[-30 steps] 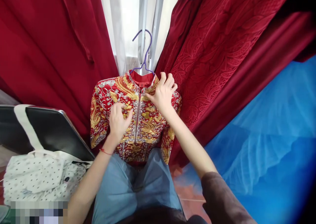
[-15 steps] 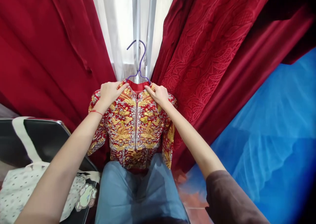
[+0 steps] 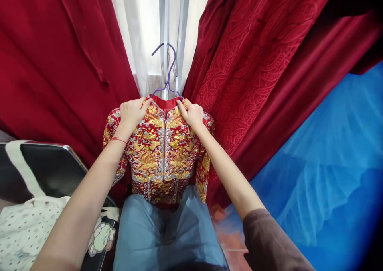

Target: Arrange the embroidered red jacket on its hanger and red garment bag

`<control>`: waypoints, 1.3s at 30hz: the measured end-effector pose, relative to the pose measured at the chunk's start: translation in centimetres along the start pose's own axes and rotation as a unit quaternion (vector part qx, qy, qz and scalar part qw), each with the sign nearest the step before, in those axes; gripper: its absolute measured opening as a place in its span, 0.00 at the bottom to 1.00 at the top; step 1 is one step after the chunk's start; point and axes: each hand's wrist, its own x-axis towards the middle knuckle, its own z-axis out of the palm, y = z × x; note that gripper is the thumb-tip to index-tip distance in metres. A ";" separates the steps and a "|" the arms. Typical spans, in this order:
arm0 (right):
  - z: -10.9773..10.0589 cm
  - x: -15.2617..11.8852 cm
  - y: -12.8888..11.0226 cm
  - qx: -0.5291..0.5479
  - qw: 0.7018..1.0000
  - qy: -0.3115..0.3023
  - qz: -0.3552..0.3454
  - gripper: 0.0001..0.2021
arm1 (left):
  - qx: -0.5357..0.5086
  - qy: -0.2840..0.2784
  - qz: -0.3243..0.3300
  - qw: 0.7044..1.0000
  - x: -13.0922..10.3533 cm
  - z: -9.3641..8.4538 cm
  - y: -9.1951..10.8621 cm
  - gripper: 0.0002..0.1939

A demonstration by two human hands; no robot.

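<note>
A red jacket [image 3: 163, 151] with gold and silver embroidery hangs upright in front of my knees, its front closed down the middle. Inside its collar sits a purple hanger [image 3: 169, 73], whose hook stands free above the neckline. My left hand [image 3: 131, 113] grips the shoulder on the left, thumb on the front near the collar. On the other shoulder, my right hand [image 3: 192, 113] holds the cloth the same way. Fingers of both hands curl over behind the shoulders, partly out of sight. The jacket's lower edge is partly hidden by my legs.
Dark red curtains [image 3: 68, 59] flank a pale curtain with metal uprights [image 3: 181, 36] behind the hanger. At left, a black chair [image 3: 56, 169] carries a white dotted bag [image 3: 32, 231]. Blue sheer fabric [image 3: 323, 183] spreads at right.
The hands keep their hold on the shoulders. My left hand and the hanger shift very slightly in view; the surroundings also shift a little with the camera.
</note>
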 end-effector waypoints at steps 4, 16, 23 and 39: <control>-0.3 -0.1 0.0 0.001 1.000 -0.014 -0.002 0.23 | -0.012 0.012 0.000 1.000 -0.4 -0.2 0.0 0.29; -1.1 -0.5 -0.2 -0.037 0.999 -0.019 -0.022 0.24 | -0.044 0.013 -0.013 0.999 -0.7 -0.6 0.3 0.31; -0.9 -0.7 0.1 0.000 1.000 0.005 -0.001 0.25 | -0.060 0.022 -0.032 0.997 -0.8 -0.4 0.2 0.33; -0.6 -1.0 0.0 -0.080 0.996 0.010 -0.034 0.24 | -0.069 0.072 -0.001 0.995 -1.3 0.6 -0.2 0.31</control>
